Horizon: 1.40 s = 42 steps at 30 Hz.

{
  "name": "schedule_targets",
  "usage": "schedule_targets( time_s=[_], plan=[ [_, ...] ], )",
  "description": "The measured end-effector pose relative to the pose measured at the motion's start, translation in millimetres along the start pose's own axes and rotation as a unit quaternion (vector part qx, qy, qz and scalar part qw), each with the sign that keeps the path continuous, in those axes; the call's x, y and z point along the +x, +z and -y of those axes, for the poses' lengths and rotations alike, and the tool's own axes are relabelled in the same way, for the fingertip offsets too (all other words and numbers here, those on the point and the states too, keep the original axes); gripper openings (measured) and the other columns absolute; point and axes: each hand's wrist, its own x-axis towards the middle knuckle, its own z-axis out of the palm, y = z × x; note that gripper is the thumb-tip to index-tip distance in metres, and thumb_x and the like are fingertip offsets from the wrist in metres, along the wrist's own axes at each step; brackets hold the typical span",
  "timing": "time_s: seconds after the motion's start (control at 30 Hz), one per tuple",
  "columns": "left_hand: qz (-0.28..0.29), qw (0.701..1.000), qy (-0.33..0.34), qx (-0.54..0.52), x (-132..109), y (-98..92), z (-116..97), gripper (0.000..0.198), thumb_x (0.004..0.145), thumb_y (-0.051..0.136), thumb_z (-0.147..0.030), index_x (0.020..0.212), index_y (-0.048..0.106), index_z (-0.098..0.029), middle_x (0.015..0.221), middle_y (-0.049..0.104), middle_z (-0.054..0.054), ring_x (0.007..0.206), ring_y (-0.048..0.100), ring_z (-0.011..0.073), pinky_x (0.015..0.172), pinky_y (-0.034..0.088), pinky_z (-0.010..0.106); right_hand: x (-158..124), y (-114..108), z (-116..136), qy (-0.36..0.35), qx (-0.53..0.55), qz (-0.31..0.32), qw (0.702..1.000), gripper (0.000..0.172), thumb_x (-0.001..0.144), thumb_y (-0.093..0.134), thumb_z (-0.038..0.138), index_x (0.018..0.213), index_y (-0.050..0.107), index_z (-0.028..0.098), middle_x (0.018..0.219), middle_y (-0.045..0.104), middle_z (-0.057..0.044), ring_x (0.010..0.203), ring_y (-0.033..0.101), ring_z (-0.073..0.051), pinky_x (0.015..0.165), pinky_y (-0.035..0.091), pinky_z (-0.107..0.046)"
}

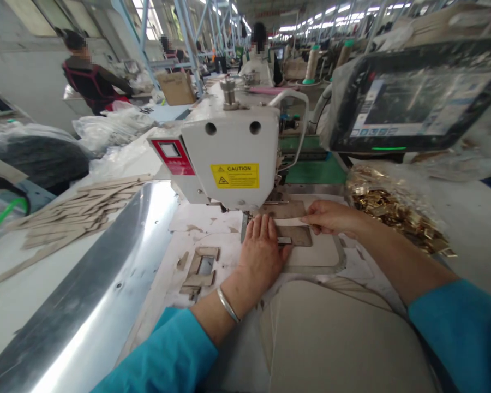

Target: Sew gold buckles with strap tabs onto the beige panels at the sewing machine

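My left hand (262,246) lies flat, fingers together and stretched out, on a tan template plate (315,256) under the head of a white sewing machine (229,158). Its thumb touches a small metal buckle (284,240) beside a brown leather piece (298,236). My right hand (329,217) pinches the edge of a thin tan strip (284,210) just below the machine's needle area. A silver bangle circles my left wrist. Both sleeves are blue.
A pile of tan strips (77,213) lies at the left beside a shiny metal panel (106,284). A bag of brass fittings (393,207) sits at the right under a touchscreen (417,98). Beige fabric (339,338) covers the near edge. Other people work in the background.
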Motion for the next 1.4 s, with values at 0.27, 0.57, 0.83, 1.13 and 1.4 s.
schedule_targets(
  time_s=[0.27, 0.57, 0.83, 1.13, 1.4],
  plan=[
    [0.036, 0.995, 0.086, -0.038, 9.7, 1.6, -8.7, 0.057, 0.095, 0.051, -0.038, 0.139, 0.043, -0.002, 0.148, 0.043, 0.021, 0.140, 0.037, 0.0300, 0.117, 0.030, 0.042, -2.2, -3.2, -3.4, 0.001, -0.020, -0.020, 1.000, 0.021, 0.084, 0.068, 0.025, 0.071, 0.056, 0.015, 0.054, 0.064, -0.003, 0.034, 0.038, -0.005, 0.032, 0.025, -0.017],
    [0.025, 0.984, 0.165, -0.055, 20.8, 11.5, -21.9, 0.054, 0.098, 0.045, -0.037, 0.143, 0.041, -0.007, 0.149, 0.043, 0.014, 0.140, 0.038, 0.0264, 0.116, 0.031, 0.040, 0.3, -9.7, -1.5, 0.028, -0.115, -0.031, 0.992, 0.032, 0.088, 0.060, 0.021, 0.058, 0.054, 0.016, 0.047, 0.058, -0.001, 0.034, 0.039, -0.007, 0.033, 0.028, -0.019],
    [-0.007, 0.982, 0.158, -0.098, 19.1, 16.5, -19.4, 0.052, 0.096, 0.048, -0.032, 0.140, 0.043, -0.006, 0.145, 0.048, 0.015, 0.137, 0.042, 0.0270, 0.116, 0.032, 0.041, 2.8, -2.6, 1.3, 0.048, -0.107, -0.034, 0.992, 0.029, 0.088, 0.058, 0.021, 0.060, 0.055, 0.015, 0.050, 0.058, -0.001, 0.037, 0.040, -0.006, 0.035, 0.029, -0.019],
    [-0.015, 0.976, 0.145, -0.161, 18.7, 8.7, -11.2, 0.054, 0.090, 0.057, -0.027, 0.137, 0.040, -0.005, 0.138, 0.053, 0.020, 0.133, 0.046, 0.0264, 0.114, 0.033, 0.041, -13.7, 4.4, 13.8, -0.135, -0.348, -0.186, 0.909, 0.020, 0.080, 0.067, 0.022, 0.063, 0.060, 0.016, 0.067, 0.063, -0.002, 0.071, 0.060, -0.015, 0.058, 0.039, -0.021],
    [0.054, 0.962, 0.138, -0.229, 25.2, -1.2, 3.7, 0.058, 0.086, 0.058, -0.021, 0.140, 0.035, -0.014, 0.131, 0.059, 0.013, 0.121, 0.057, 0.0230, 0.102, 0.045, 0.035, -13.2, 1.4, 3.3, 0.010, 0.228, -0.042, 0.973, 0.027, 0.078, 0.072, 0.007, 0.063, 0.051, 0.016, 0.057, 0.055, 0.002, 0.054, 0.054, -0.009, 0.060, 0.052, -0.023]
  ],
)
